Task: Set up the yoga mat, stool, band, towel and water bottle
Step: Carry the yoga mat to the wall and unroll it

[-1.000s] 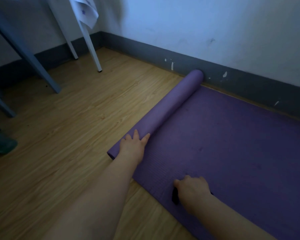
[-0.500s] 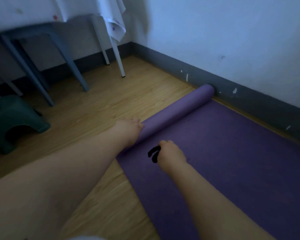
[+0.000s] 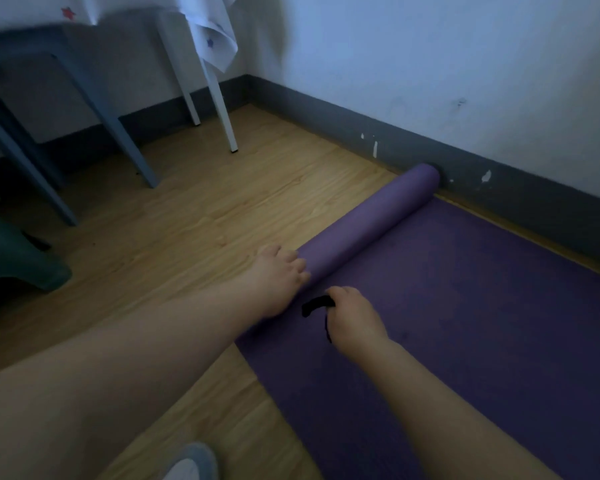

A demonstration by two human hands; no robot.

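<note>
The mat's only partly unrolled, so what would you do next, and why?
Probably push the purple roll on toward the table legs: the left hand already rests on its near end, bare floor lies ahead, and the right hand holds a black strap.

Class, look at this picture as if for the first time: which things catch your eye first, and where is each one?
The purple yoga mat fills the right side of the floor, half unrolled, with its rolled part running toward the grey skirting board. At the near end of the roll the left hand rests on it, while the right hand holds a black strap just beside it. A green stool sits at the left edge, near the table legs.
</note>
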